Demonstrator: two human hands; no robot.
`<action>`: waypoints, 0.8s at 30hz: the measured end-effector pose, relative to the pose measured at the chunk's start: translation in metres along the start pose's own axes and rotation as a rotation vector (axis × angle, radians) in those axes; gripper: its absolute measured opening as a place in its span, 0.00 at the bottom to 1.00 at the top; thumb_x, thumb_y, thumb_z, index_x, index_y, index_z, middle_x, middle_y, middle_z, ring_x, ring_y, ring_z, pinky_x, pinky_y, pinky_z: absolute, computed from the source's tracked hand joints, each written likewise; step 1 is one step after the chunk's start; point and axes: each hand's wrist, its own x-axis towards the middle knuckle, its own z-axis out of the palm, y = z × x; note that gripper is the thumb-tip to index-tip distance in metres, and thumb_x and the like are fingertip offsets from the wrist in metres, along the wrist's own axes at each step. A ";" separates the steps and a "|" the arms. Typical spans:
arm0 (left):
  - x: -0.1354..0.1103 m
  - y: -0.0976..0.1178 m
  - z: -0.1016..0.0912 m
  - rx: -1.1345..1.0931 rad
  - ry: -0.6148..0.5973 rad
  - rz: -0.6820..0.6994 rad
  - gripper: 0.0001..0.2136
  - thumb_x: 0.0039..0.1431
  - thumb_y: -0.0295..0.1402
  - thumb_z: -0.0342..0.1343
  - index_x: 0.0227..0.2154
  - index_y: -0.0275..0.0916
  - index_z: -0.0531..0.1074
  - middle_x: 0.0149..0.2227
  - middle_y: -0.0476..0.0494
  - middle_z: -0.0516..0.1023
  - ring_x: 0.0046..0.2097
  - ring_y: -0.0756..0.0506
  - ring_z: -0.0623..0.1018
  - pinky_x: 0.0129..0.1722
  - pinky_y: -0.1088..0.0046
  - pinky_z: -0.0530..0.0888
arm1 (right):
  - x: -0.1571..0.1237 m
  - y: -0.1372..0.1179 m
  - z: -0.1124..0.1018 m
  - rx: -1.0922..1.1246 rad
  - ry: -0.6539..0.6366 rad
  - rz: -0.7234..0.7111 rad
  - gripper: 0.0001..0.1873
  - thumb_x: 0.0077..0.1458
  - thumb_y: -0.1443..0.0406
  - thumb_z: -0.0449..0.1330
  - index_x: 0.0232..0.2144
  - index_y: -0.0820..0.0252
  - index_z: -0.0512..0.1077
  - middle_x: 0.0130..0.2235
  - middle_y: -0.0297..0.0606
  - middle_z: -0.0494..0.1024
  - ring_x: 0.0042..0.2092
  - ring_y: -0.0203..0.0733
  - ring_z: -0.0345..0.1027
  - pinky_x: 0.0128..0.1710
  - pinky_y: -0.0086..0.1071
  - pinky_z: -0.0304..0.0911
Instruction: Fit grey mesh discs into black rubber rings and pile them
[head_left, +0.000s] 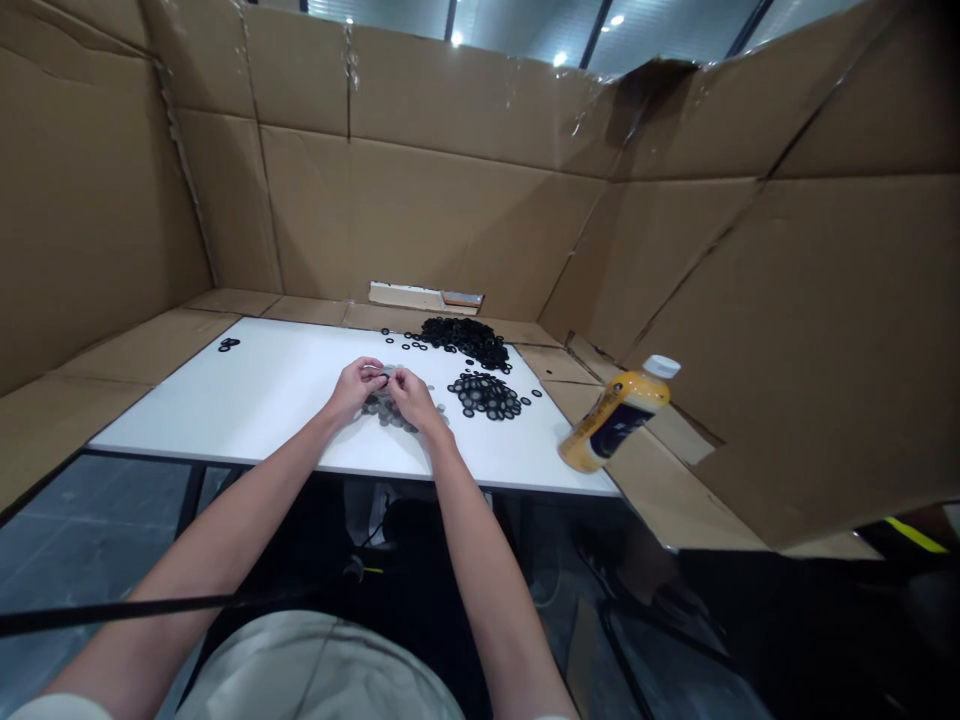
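Note:
My left hand [358,387] and my right hand [412,397] meet above the white table. Fingertips of both are pinched around a small black ring [385,378]; whether a disc sits inside it is too small to tell. Under and between my hands lies a pile of loose grey translucent discs [391,411]. Right of my right hand is a heap of grey discs with black rims [489,396]. Behind that rises a larger pile of black rings [466,340], with several single rings scattered at its left.
Cardboard walls [450,200] enclose the white table [262,400] at the back and sides. A yellow drink bottle [619,415] with a white cap stands at the table's right edge. A few black rings [229,344] lie at the far left.

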 end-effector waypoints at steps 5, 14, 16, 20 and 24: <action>0.001 -0.001 0.000 -0.015 0.035 -0.013 0.20 0.36 0.31 0.70 0.34 0.37 0.69 0.28 0.48 0.77 0.29 0.48 0.77 0.32 0.70 0.74 | 0.001 -0.001 0.004 0.015 -0.005 0.003 0.06 0.56 0.61 0.53 0.28 0.55 0.62 0.23 0.28 0.68 0.25 0.36 0.62 0.26 0.28 0.58; 0.002 -0.001 0.002 0.007 0.100 0.037 0.16 0.37 0.30 0.69 0.30 0.38 0.69 0.28 0.50 0.74 0.32 0.48 0.76 0.35 0.69 0.75 | 0.002 0.000 0.002 -0.013 0.047 -0.037 0.07 0.58 0.60 0.54 0.33 0.56 0.68 0.27 0.31 0.71 0.29 0.37 0.64 0.31 0.30 0.61; 0.003 -0.001 0.002 0.011 0.107 0.046 0.16 0.38 0.31 0.69 0.30 0.38 0.70 0.29 0.49 0.74 0.33 0.48 0.76 0.35 0.69 0.76 | 0.003 0.001 0.002 -0.011 0.063 -0.033 0.07 0.57 0.60 0.54 0.34 0.57 0.69 0.29 0.32 0.72 0.30 0.38 0.66 0.33 0.30 0.62; 0.003 -0.001 0.003 0.019 0.096 0.058 0.16 0.38 0.32 0.69 0.31 0.38 0.70 0.30 0.48 0.75 0.34 0.47 0.77 0.37 0.68 0.76 | 0.004 0.002 0.004 0.012 0.080 0.006 0.09 0.57 0.59 0.55 0.34 0.57 0.70 0.29 0.33 0.74 0.31 0.39 0.67 0.32 0.31 0.64; 0.001 -0.001 0.004 0.032 0.060 0.062 0.16 0.38 0.32 0.70 0.30 0.38 0.70 0.30 0.49 0.75 0.34 0.48 0.77 0.39 0.68 0.76 | 0.005 0.001 0.004 0.047 0.090 0.044 0.10 0.58 0.58 0.54 0.34 0.57 0.70 0.28 0.32 0.73 0.31 0.39 0.67 0.31 0.30 0.65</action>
